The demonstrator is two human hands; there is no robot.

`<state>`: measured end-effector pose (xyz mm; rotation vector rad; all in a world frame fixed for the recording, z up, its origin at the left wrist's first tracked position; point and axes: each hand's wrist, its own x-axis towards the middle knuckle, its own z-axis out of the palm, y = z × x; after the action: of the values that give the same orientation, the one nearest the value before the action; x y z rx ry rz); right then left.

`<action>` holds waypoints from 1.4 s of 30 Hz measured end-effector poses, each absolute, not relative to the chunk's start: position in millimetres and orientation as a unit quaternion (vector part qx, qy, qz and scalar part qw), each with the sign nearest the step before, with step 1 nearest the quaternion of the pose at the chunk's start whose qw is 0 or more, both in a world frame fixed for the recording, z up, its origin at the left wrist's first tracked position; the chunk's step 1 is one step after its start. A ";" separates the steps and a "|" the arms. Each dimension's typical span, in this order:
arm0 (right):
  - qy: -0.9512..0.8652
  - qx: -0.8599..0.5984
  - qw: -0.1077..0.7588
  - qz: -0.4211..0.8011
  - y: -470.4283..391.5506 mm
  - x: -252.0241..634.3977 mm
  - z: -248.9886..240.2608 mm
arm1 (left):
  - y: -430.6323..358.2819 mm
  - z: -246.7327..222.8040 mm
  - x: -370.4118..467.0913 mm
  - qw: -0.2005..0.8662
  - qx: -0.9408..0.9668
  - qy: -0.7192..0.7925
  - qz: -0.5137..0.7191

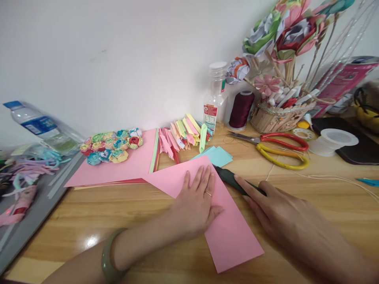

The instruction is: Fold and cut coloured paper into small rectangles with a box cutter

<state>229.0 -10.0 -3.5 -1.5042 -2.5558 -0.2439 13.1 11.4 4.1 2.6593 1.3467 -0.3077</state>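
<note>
A folded pink paper sheet (233, 236) lies slanted on the wooden table. My left hand (197, 205) is pressed flat on it, fingers spread, with a ring on one finger and a bangle at the wrist. Just right of the paper, my right hand (275, 213) grips a dark green tool (229, 177), its fingers wrapped round the handle. The tool's tip touches or nearly touches the paper's right edge; I cannot make out its end. Light blue paper squares (220, 155) lie behind the pink sheet.
Paper flowers (111, 144) rest on a pink paper stack (139, 167) at left, beside folded strips (183, 136). Scissors (275, 144), a thread spool (241, 110), an empty bottle (214, 98) and a decorated basket (275, 118) stand or lie behind right. A grey board (41, 209) is far left.
</note>
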 end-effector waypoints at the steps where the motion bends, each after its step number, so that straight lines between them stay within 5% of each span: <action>1: -0.859 -0.501 0.073 -0.079 -6.6 227.4 -4.3 | 11.4 4.4 13.0 0.075 0.885 0.448 -0.100; 30: -0.772 -0.591 0.034 -0.231 3.5 256.8 2.1 | 8.9 4.8 9.3 0.080 0.890 0.444 -0.063; 35: -0.876 -0.399 0.159 -0.221 -23.3 230.8 1.1 | 9.2 3.8 8.2 0.084 0.890 0.446 -0.045; 42: -0.929 -0.290 0.140 -0.185 -65.3 213.8 -18.7 | 10.2 0.5 -0.1 0.131 0.884 0.449 0.016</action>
<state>213.8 -65.3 -18.7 -0.8378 -2.6826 -0.5342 -0.1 10.2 0.5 2.5667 1.3028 0.0455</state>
